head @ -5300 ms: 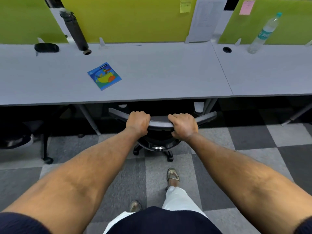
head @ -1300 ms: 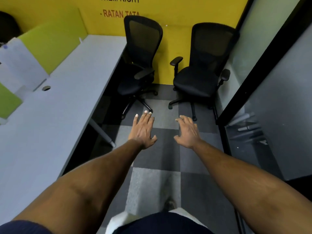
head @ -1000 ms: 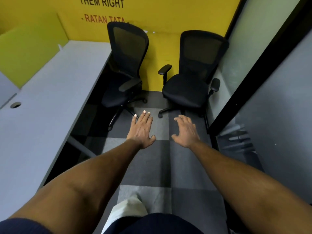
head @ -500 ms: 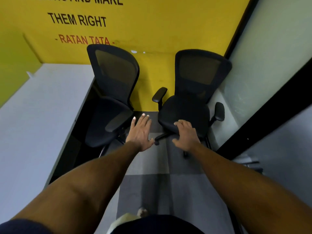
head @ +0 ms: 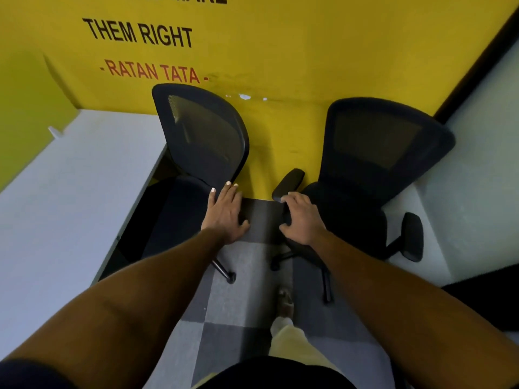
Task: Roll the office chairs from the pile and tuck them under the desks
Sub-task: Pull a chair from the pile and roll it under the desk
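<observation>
office chairs (head: 373,141) stand at the yellow wall (head: 280,51), with both hands reaching in between them.
left hand (head: 224,214) flat, fingers straight and together, over the seat edge of left chair (head: 202,136) just beside the desk (head: 70,192); right hand (head: 303,217) half curled at the armrest (head: 289,181) of right chair (head: 351,214), cannot tell if it grips. best to take the hard armrest or curved back frame, not the thin mesh, and pull straight out; castors likely drag on carpet tiles (head: 244,290).

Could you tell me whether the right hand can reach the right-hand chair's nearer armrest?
Probably yes: the right hand is close beside the armrest, fingers nearly at its tip, with nothing between them.
</observation>
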Tool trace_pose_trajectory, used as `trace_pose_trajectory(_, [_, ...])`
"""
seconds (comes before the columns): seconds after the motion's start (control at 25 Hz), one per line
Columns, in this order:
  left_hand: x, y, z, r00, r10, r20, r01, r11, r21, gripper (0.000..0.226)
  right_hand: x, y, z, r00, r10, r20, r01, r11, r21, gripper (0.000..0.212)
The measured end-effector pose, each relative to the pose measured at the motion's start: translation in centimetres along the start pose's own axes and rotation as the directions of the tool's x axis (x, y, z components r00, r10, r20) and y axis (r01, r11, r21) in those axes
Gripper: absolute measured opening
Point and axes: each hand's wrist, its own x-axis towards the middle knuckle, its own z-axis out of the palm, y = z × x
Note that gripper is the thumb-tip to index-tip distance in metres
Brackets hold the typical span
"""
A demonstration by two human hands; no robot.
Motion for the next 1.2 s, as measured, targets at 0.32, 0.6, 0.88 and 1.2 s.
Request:
trace_pose_trajectory(0.32, [20.9, 5.5, -1.5, 0.988, 0.124, -0.09, -0.125, 0.992, 0.0, 0.08, 16.0, 12.8, -5.6, 0.996, 0.069, 0.05, -0.069, 0.998, -0.006, 0.077])
trace_pose_trajectory(0.6, [37.6, 14.5, -1.3, 0.962, 0.274, -0.006, -0.274, 0.961, -0.044, 0.08, 24.2, 26.2, -13.7, 0.955, 0.295, 0.021, -0.293, 0.953, -0.082, 0.088])
trace_pose_trajectory(0.88, [49.2, 25.0, -1.6, 0.926, 0.373, -0.052, -0.377, 0.917, -0.129, 0.085, 30.0, 37.4, -22.2, 0.872, 0.467, -0.145, -0.489, 0.837, -0.247, 0.104])
trace_pose_trajectory(1.2, [52.3, 30.2, 1.1, 0.908, 0.419, 0.01, -0.413, 0.899, -0.148, 0.086, 30.3, 46.6, -21.8, 0.71, 0.659, 0.247, -0.596, 0.75, -0.286, 0.074])
